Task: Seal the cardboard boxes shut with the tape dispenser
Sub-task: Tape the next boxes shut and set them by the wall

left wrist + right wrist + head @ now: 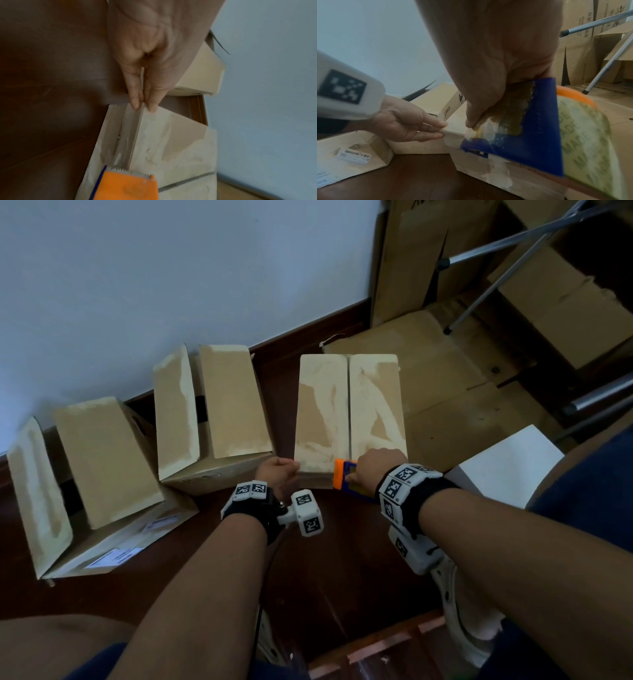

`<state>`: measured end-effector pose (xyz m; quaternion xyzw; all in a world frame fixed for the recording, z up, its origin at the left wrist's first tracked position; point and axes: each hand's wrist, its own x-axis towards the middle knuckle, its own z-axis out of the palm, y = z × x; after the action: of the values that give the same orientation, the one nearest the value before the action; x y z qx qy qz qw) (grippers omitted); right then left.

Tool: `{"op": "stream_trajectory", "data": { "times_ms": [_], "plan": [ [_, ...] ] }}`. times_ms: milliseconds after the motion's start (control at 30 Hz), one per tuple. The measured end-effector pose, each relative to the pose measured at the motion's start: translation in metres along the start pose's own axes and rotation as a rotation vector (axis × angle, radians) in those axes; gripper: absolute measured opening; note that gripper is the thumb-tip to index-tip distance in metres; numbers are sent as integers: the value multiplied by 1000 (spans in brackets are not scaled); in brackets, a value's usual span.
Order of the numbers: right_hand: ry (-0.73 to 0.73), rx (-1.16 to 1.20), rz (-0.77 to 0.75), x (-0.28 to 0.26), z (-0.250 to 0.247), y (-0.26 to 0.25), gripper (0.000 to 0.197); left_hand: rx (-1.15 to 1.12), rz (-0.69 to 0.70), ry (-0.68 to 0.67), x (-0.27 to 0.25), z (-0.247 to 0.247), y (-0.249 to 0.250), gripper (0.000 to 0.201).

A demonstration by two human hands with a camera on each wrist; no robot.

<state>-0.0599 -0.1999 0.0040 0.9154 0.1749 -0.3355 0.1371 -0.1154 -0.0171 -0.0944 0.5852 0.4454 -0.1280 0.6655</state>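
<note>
Forward, left hand (277, 472) pinching box (322, 405) corner

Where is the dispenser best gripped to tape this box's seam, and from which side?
By its blue frame beside the roll, from the near side, as the right hand grips the dispenser now. That leaves the toothed orange end free, facing the seam at the near edge of the box. The left hand pinches the near left corner, likely steadying it.

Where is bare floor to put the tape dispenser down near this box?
Bare floor lies in front of the closed box, between the forearms; a narrow strip separates it from the middle box. Right of it is crowded: flat cardboard, white board.
</note>
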Motion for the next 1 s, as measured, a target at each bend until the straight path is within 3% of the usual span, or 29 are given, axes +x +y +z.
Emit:
{"op": "stream_trajectory", "data": {
  "times_ms": [167, 300, 433, 667, 733, 833, 900, 1000],
  "plan": [
    [-5, 11, 12, 2, -4, -3, 47, 102, 10, -20, 6, -6, 0, 13],
    [3, 13, 5, 2, -3, -1, 48, 381, -52, -89, 5, -14, 9, 37],
    [-4, 9, 13, 2, 1, 0, 48, 348, -125, -148, -4, -8, 13, 39],
    [-24, 11, 32, 1, -2, -3, 46, 345, -67, -111, -4, -1, 5, 42],
    [-25, 10, 20, 0, -3, -3, 46, 445, -55, -129, -3, -2, 9, 46],
    [-27, -11, -4, -1, -4, -1, 47, 1070, 183, -12, -4, -6, 24, 50],
    [-20, -4, -12, -3, -3, 0, 47, 1243, 426, 39, -13, 0, 35, 38],
    [-25, 38, -11, -5, -1, 3, 46, 1405, 682, -155, -19, 21, 35, 19]
  ]
}}
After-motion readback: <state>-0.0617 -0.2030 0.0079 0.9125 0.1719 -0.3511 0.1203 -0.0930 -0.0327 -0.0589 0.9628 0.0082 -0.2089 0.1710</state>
